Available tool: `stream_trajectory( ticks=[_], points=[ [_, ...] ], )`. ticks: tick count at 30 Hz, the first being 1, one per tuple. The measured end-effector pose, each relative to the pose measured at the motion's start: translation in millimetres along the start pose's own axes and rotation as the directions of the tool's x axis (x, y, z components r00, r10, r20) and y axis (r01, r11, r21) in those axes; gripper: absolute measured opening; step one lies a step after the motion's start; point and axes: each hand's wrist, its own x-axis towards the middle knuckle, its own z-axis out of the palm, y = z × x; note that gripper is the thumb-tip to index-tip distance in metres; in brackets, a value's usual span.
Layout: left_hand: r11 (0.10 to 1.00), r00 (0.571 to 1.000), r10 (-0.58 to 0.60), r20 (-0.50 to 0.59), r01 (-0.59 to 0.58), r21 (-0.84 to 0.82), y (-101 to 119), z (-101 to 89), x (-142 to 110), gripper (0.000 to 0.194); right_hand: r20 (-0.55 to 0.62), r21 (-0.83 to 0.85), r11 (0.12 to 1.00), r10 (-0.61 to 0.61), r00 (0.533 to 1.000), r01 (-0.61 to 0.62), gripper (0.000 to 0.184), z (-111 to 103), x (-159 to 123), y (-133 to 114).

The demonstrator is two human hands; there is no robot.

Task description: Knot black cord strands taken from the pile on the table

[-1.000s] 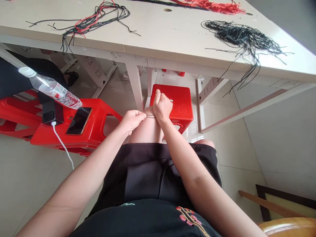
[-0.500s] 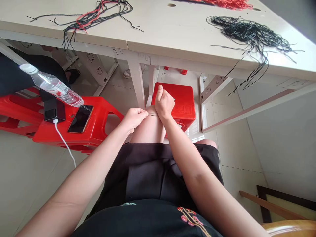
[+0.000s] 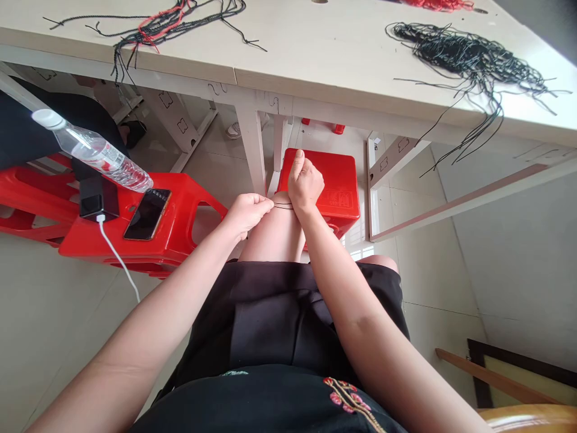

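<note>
Thin black cord [image 3: 283, 205] stretches in two strands across the bare knee [image 3: 274, 231], between my two hands. The thumb and fingers of my left hand [image 3: 249, 211] are closed in a pinch on its left end. On the right side of the knee rests my right hand [image 3: 306, 183], thumb pointing up and fingers curled in. The strands run in against the base of this hand, and its palm side is hidden.
Above the knees is a pale table [image 3: 315, 72]. It bears a tangled black cord bundle [image 3: 478, 57], black and red cords [image 3: 180, 30] and red cord [image 3: 444, 5]. Red stools [image 3: 336, 180] stand below; the left one holds a bottle [image 3: 103, 156], a phone [image 3: 148, 214] and a black box [image 3: 97, 198].
The whole view has shifted slightly, with the table edge a little higher. Both hands keep nearly the same pose at the knee, and the cord stays stretched between them.
</note>
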Motion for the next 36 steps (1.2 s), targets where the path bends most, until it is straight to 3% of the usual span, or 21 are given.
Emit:
stream_trajectory(
  ticks=[7, 16, 26, 36],
  points=[
    [1.000, 1.000, 0.009, 0.008, -0.009, -0.013, -1.5, 0.2, 2.6, 0.008, 0.083, -0.052, 0.997, 0.055, 0.995, -0.051, 0.062, -6.3, -0.7, -5.3],
    [1.000, 0.999, 0.020, 0.032, -0.019, -0.021, -5.1, -0.1, 3.9, 0.012, 0.060, -0.068, 0.997, -0.024, 0.998, 0.028, 0.055, -7.0, -3.4, -3.6],
    [0.998, 0.998, 0.045, 0.042, -0.043, -0.034, -11.5, 1.0, 10.2, 0.012, -0.011, -0.015, 1.000, -0.011, 1.000, 0.011, 0.051, -3.0, -1.5, -0.3],
    [0.998, 0.997, 0.054, 0.057, -0.052, -0.036, -9.9, 0.5, 7.9, 0.012, 0.015, 0.013, 1.000, -0.003, 1.000, 0.003, 0.053, -4.1, -2.5, 0.1]
  ],
)
